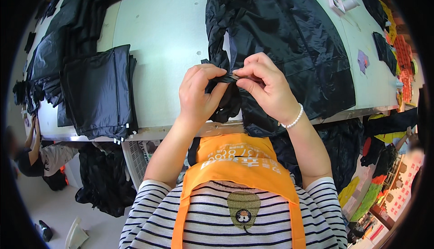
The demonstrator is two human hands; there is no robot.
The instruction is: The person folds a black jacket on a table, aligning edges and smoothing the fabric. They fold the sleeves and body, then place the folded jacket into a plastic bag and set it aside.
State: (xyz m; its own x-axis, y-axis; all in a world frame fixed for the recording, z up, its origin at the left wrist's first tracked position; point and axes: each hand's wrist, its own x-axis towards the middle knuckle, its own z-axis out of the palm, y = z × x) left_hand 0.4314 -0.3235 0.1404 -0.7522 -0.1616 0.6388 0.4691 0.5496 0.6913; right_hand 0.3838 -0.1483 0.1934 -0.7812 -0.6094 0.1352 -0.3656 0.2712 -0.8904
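Both hands are closed in a pinch on the black garment [289, 45], a thin, shiny piece spread across the pale desk [167, 32] with its lower part hanging over the near edge. The left hand [199, 93] has its fingers curled tight around a bunched fold of the fabric, while the right hand [264, 84], a bead bracelet [293, 119] at its wrist, nips the same small spot between thumb and forefinger, so the two meet just in front of the person's chest. What exactly sits between the fingertips is too small to tell. Work this fine seems to go best with the cloth held taut between the two pinches, the grip kept close to the spot being handled, and the slippery fabric kept from sliding off the desk. A stack of folded black pieces [97, 93] lies well apart to the left, and a white tape roll [341, 2] sits at the far right
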